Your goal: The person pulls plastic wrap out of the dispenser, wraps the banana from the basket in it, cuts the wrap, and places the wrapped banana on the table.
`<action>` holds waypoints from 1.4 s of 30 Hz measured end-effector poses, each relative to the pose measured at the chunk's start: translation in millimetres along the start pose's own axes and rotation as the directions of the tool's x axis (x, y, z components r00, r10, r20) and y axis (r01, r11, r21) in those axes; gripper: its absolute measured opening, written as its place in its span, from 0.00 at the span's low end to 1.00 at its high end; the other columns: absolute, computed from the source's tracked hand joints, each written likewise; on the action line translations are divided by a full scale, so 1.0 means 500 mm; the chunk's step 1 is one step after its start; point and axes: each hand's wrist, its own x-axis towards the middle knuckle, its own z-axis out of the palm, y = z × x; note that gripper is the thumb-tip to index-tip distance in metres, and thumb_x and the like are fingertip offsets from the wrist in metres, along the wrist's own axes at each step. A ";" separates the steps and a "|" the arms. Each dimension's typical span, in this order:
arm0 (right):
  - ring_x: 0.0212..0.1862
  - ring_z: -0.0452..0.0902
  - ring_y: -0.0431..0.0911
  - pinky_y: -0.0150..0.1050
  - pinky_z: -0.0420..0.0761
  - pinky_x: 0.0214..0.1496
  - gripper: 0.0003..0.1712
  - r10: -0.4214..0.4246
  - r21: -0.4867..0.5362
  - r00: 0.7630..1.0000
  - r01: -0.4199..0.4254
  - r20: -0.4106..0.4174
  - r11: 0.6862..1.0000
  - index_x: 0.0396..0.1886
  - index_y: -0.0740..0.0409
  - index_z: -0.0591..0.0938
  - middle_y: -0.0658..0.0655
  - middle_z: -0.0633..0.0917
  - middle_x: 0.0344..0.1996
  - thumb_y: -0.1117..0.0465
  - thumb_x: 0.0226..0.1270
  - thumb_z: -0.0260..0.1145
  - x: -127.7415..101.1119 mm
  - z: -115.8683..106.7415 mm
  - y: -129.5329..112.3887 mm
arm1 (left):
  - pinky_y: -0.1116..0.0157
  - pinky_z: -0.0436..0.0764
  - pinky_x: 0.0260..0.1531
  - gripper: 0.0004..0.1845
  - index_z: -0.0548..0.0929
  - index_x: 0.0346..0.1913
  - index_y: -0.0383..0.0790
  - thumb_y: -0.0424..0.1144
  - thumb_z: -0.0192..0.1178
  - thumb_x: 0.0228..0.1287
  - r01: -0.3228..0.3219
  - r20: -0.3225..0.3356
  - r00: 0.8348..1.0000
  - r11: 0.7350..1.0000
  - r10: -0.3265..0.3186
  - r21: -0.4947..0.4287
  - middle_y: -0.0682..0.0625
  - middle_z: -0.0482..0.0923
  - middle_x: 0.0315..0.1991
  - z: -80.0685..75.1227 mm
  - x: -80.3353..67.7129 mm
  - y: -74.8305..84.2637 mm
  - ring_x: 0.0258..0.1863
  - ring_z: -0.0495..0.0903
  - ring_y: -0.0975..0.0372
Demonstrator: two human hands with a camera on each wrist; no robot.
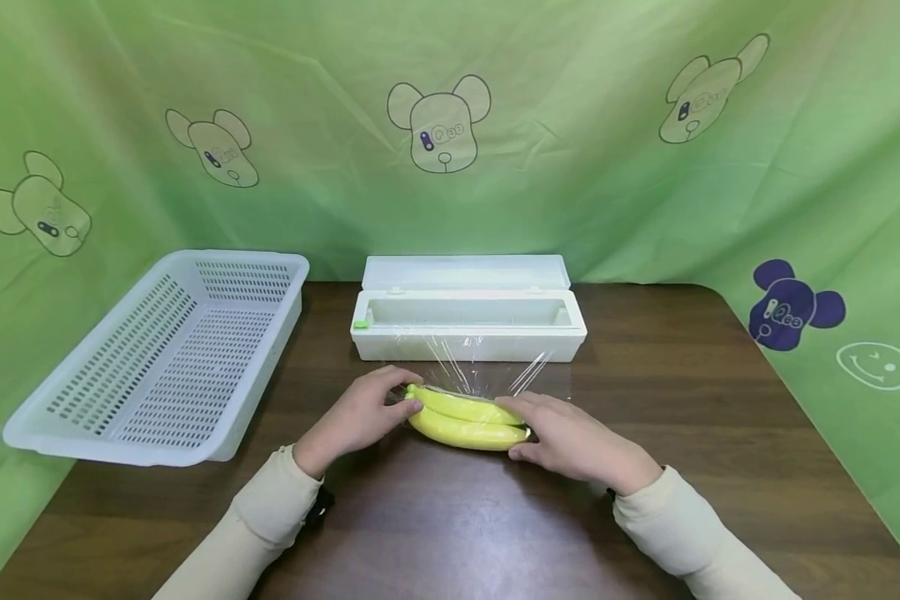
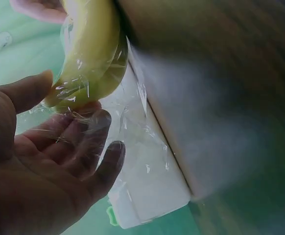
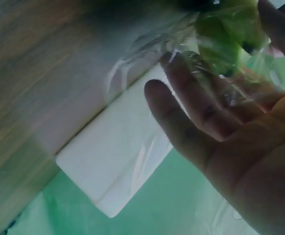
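Note:
A bunch of yellow bananas (image 1: 461,429) lies on its side near the table's middle, with clear plastic wrap (image 1: 487,379) drawn tight over it. Creases in the film run back toward the white wrap dispenser (image 1: 468,346). My left hand (image 1: 363,412) holds the left end, its thumb and fingers on either side; the left wrist view shows film over the fingers of the hand (image 2: 59,147). At the opposite end my right hand (image 1: 573,437) grips the dark-tipped bananas through the wrap. In the right wrist view, film also covers fingers of that hand (image 3: 221,122).
Behind the bananas the dispenser's lid (image 1: 465,272) stands raised, and a small green slider (image 1: 361,324) sits at its left. A white perforated basket (image 1: 247,400) occupies the table's left side. Green printed cloth (image 1: 570,192) hangs behind the brown table (image 1: 720,417).

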 end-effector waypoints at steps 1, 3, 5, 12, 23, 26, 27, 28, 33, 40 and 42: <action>0.62 0.75 0.58 0.55 0.74 0.63 0.37 0.000 0.006 1.000 0.000 0.000 1.000 0.68 0.65 0.74 0.62 0.80 0.60 0.59 0.61 0.76 0.001 0.000 0.001 | 0.55 0.76 0.56 0.17 0.83 0.58 0.37 0.39 0.66 0.69 0.003 0.001 1.000 1.000 -0.003 -0.008 0.49 0.81 0.54 0.000 0.000 -0.002 0.53 0.79 0.55; 0.62 0.75 0.58 0.55 0.74 0.63 0.37 -0.005 0.022 1.000 0.005 -0.001 1.000 0.68 0.65 0.74 0.62 0.80 0.60 0.58 0.62 0.76 0.003 -0.002 0.004 | 0.54 0.76 0.57 0.18 0.83 0.58 0.37 0.40 0.66 0.69 0.009 0.003 1.000 1.000 -0.009 -0.028 0.49 0.81 0.54 0.000 0.000 -0.007 0.54 0.78 0.55; 0.62 0.75 0.58 0.55 0.73 0.64 0.36 -0.012 0.052 1.000 0.013 -0.011 0.999 0.67 0.67 0.75 0.63 0.80 0.60 0.58 0.63 0.76 0.006 -0.003 0.010 | 0.53 0.75 0.58 0.17 0.84 0.58 0.38 0.41 0.65 0.70 0.019 0.007 1.000 0.999 -0.019 -0.046 0.49 0.81 0.54 0.000 0.001 -0.012 0.55 0.78 0.55; 0.60 0.76 0.56 0.57 0.73 0.62 0.29 0.010 0.216 0.998 0.005 -0.065 0.976 0.64 0.63 0.76 0.60 0.81 0.57 0.61 0.66 0.72 0.023 -0.002 0.048 | 0.56 0.76 0.52 0.15 0.85 0.55 0.40 0.43 0.65 0.71 0.091 -0.009 0.996 0.989 -0.093 -0.121 0.50 0.83 0.49 0.003 0.015 -0.028 0.48 0.78 0.58; 0.41 0.76 0.46 0.48 0.77 0.49 0.14 0.071 0.331 0.995 -0.042 -0.074 0.943 0.56 0.64 0.79 0.52 0.83 0.37 0.62 0.76 0.62 0.085 -0.001 0.082 | 0.60 0.74 0.33 0.14 0.77 0.40 0.39 0.47 0.66 0.70 0.245 -0.151 0.951 0.954 -0.271 -0.170 0.48 0.77 0.34 0.001 0.060 -0.043 0.33 0.75 0.57; 0.38 0.75 0.45 0.46 0.76 0.46 0.12 0.105 0.349 0.991 -0.071 -0.081 0.934 0.53 0.66 0.80 0.51 0.81 0.33 0.63 0.78 0.59 0.101 -0.002 0.085 | 0.62 0.69 0.28 0.16 0.74 0.31 0.40 0.47 0.65 0.70 0.251 -0.173 0.947 0.958 -0.273 -0.138 0.50 0.71 0.26 0.004 0.074 -0.046 0.26 0.69 0.59; 0.38 0.74 0.46 0.45 0.76 0.46 0.12 0.116 0.351 0.989 -0.079 -0.087 0.933 0.51 0.67 0.80 0.51 0.80 0.32 0.63 0.78 0.58 0.106 -0.002 0.085 | 0.62 0.68 0.26 0.18 0.72 0.28 0.41 0.47 0.65 0.70 0.251 -0.179 0.946 0.960 -0.271 -0.124 0.51 0.68 0.23 0.004 0.078 -0.045 0.23 0.68 0.59; 0.38 0.74 0.46 0.45 0.75 0.45 0.12 0.127 0.349 0.987 -0.088 -0.093 0.933 0.50 0.67 0.81 0.51 0.79 0.31 0.63 0.79 0.57 0.111 -0.003 0.085 | 0.63 0.67 0.25 0.20 0.71 0.25 0.42 0.47 0.65 0.70 0.250 -0.189 0.945 0.962 -0.267 -0.109 0.52 0.66 0.21 0.005 0.082 -0.044 0.22 0.66 0.60; 0.34 0.73 0.47 0.42 0.74 0.38 0.11 0.281 0.418 0.955 -0.219 -0.094 0.882 0.44 0.67 0.79 0.54 0.79 0.30 0.61 0.78 0.58 0.126 -0.010 0.080 | 0.64 0.63 0.18 0.27 0.65 0.17 0.45 0.50 0.63 0.71 0.257 -0.240 0.938 0.967 -0.249 0.000 0.54 0.61 0.14 0.009 0.098 -0.035 0.15 0.63 0.61; 0.40 0.78 0.54 0.47 0.75 0.42 0.21 0.534 0.355 0.831 -0.458 -0.155 0.815 0.44 0.61 0.76 0.59 0.83 0.36 0.46 0.74 0.61 0.120 -0.018 0.060 | 0.63 0.66 0.13 0.26 0.70 0.18 0.46 0.54 0.60 0.73 0.265 -0.277 0.939 0.945 -0.206 0.194 0.54 0.67 0.13 0.016 0.106 -0.024 0.14 0.68 0.61; 0.41 0.78 0.57 0.51 0.75 0.42 0.22 0.547 0.250 0.803 -0.494 -0.238 0.833 0.40 0.59 0.77 0.59 0.82 0.35 0.43 0.72 0.61 0.119 -0.017 0.054 | 0.63 0.66 0.14 0.27 0.70 0.17 0.47 0.55 0.57 0.75 0.265 -0.257 0.942 0.949 -0.217 0.170 0.54 0.67 0.13 0.012 0.106 -0.028 0.14 0.68 0.60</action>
